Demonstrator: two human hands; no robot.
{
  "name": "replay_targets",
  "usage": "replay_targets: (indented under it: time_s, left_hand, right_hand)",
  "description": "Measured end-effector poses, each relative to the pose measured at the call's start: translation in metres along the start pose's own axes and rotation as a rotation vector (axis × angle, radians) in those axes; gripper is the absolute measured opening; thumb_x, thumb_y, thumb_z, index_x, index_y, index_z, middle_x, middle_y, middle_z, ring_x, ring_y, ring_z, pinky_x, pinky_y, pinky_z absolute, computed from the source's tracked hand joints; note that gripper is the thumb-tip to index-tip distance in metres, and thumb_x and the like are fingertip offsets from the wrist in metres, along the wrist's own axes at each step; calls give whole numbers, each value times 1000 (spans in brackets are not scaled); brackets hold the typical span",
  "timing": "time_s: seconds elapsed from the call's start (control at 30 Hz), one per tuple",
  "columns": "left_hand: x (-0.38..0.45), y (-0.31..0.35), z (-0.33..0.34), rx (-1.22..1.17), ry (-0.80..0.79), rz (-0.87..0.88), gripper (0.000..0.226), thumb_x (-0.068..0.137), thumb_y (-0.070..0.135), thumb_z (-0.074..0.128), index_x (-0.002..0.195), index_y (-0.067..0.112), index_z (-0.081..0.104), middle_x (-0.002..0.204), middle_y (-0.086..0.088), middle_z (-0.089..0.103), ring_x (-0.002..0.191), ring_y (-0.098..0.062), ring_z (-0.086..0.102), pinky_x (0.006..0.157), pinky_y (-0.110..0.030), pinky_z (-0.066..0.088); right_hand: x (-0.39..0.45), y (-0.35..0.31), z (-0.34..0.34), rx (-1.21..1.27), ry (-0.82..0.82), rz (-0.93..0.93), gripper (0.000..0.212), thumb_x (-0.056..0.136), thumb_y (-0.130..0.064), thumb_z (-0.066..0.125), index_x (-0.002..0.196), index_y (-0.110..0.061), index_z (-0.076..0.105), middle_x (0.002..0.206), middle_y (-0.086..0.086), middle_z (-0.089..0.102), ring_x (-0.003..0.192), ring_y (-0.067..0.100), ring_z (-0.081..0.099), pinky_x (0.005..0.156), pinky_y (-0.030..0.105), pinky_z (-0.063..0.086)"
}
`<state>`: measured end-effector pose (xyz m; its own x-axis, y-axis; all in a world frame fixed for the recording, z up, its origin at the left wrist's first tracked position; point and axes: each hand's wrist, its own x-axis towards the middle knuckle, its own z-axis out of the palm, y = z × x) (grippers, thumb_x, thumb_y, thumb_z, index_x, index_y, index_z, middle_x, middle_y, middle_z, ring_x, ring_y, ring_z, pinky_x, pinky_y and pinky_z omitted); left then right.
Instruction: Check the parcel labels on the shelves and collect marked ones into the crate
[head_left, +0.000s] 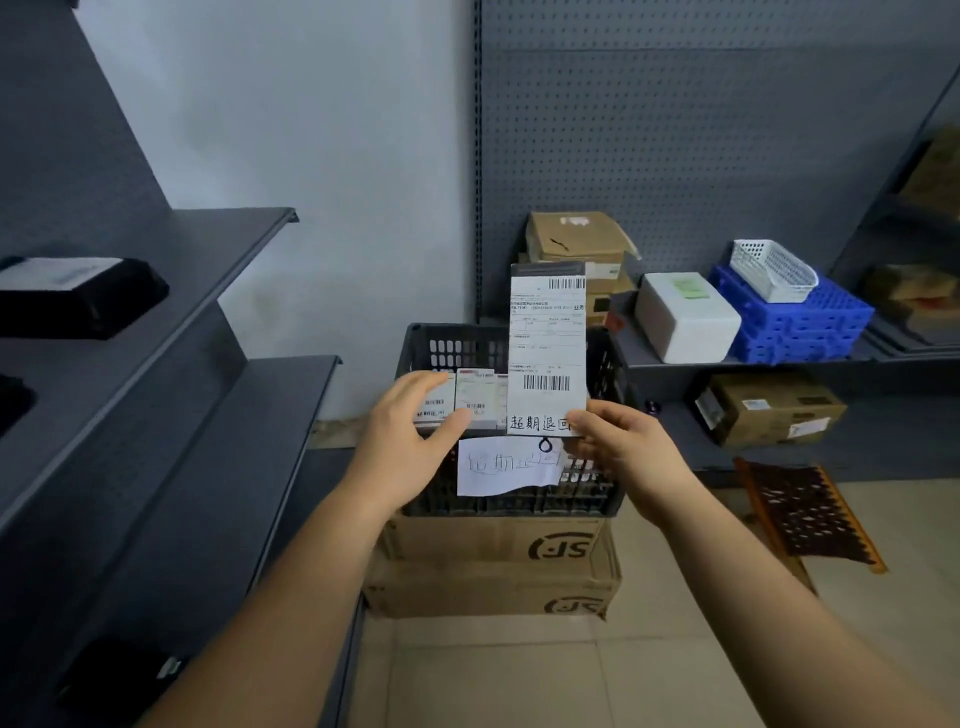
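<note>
parcel held upright over the crate, ready to drop in

parcel (546, 353) with a long white shipping label and handwritten marks along its bottom edge stands upright, its long axis vertical, pinched at the lower right corner by the right hand (618, 441). it rises straight up from that hand's fingertips, directly above the dark crate (441, 343), which sits on stacked cardboard boxes (493, 566).

the left hand (410, 441) is just beside it to the left, thumb and fingers grasping small labelled packets (457, 400) already standing in the crate. a loose white paper note (504, 467) with handwriting hangs on the crate's near wall, below both hands.

judging by the handwritten mark, this is one to collect. the coming move looks like a short lowering: the open space in the crate lies right under the right hand, which is the nearer one. the parcel would need to stay vertical or tip back to slot in beside the packets. the left hand may be holding those aside to make room.
</note>
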<state>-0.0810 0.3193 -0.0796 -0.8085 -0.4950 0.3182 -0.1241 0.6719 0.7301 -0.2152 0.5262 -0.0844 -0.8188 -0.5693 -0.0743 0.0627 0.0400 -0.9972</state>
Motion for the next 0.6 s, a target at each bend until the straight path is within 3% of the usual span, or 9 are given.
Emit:
replay_targets:
  time_s: [0.1,0.43,0.6]
  left_hand:
    - [59,-27,11,16,-47,11,49,90,37,65,136,23,53,138,12,49,123,-11,48,107,-36,41]
    - [196,-108,78,63,-140,-76,51,92,41,61,138,23,51,142,7,48,126,-11,46,108,-42,41]
    - [245,-157,110,66,-178,-227,46,90,43,62,134,32,52,138,12,47,126,-5,45,108,-38,42]
  right_hand:
    - [54,4,4,-29,16,14,17,93,-16,63,103,-6,72,103,8,75,98,30,70,88,33,57]
    - [231,56,-11,56,12,184,17,93,-16,64,101,-3,72,106,9,75,97,25,70,88,32,55]
    - [315,95,-14,65,-33,321,19,93,-16,64,101,0,71,105,10,75,90,23,69,82,28,57]
